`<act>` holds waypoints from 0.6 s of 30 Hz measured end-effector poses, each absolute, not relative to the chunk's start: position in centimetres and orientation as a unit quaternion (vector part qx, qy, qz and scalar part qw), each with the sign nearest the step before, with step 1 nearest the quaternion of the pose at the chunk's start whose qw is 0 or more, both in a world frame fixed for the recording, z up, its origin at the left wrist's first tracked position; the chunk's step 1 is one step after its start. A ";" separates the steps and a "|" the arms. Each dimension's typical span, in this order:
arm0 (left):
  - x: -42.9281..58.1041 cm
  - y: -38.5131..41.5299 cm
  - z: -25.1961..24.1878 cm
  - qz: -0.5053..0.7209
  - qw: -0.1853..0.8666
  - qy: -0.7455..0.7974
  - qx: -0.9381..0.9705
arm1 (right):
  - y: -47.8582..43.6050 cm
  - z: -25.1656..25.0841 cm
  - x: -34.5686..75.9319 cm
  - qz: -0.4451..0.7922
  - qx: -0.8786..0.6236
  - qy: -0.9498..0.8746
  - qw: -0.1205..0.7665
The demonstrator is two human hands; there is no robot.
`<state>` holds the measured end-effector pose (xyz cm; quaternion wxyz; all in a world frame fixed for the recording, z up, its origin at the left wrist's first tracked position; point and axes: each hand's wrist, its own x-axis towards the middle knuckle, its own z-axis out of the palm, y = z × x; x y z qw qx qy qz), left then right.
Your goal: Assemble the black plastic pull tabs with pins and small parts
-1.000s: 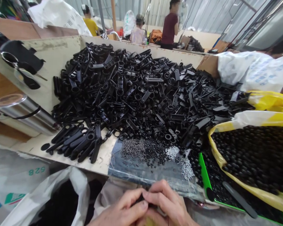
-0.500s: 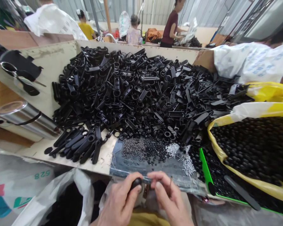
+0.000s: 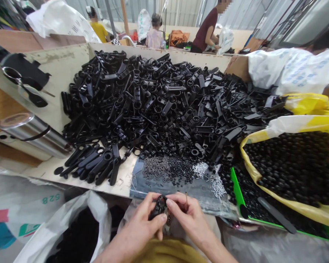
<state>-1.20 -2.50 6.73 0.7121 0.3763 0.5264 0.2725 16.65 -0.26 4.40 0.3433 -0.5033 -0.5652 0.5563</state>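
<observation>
My left hand [image 3: 142, 217] is closed around a black plastic part [image 3: 158, 207], its hollow side now turned up. From the right, my right hand [image 3: 185, 210] meets the part, thumb and forefinger pinched at its upper edge. Whatever sits between those two fingertips is too small to make out. A thin brown rod [image 3: 186, 198] sticks up from the curled fingers of the same hand. Just beyond both hands, small brown springs or pins [image 3: 155, 168], little black pieces [image 3: 179, 171] and silvery pins [image 3: 218, 186] lie in piles on a dark mat [image 3: 150, 187].
A large heap of black plastic parts [image 3: 142, 95] fills the wooden tray. Long black handles [image 3: 95, 164] lie front left, near a steel flask [image 3: 35, 131]. At right stand a yellow-rimmed sack [image 3: 252, 171] of black balls and a green edge [image 3: 237, 190]. A white sack [image 3: 98, 215] hangs below.
The black part has turned in my left hand, from its rounded side to its hollow side. My right hand has moved left onto it. At the back, a person in dark red leans further right.
</observation>
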 end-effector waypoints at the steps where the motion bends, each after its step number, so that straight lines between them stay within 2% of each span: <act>1: -1.2 -2.5 6.8 0.267 0.725 0.525 0.358 | -0.3 4.4 16.5 0.546 -0.504 -0.572 0.348; 7: -1.5 -3.2 6.7 0.282 0.767 0.488 0.306 | -0.4 4.5 16.1 0.573 -0.485 -0.558 0.353; 18: -2.0 -3.7 7.4 0.238 0.785 0.485 0.302 | -0.9 3.9 16.9 0.518 -0.447 -0.644 0.342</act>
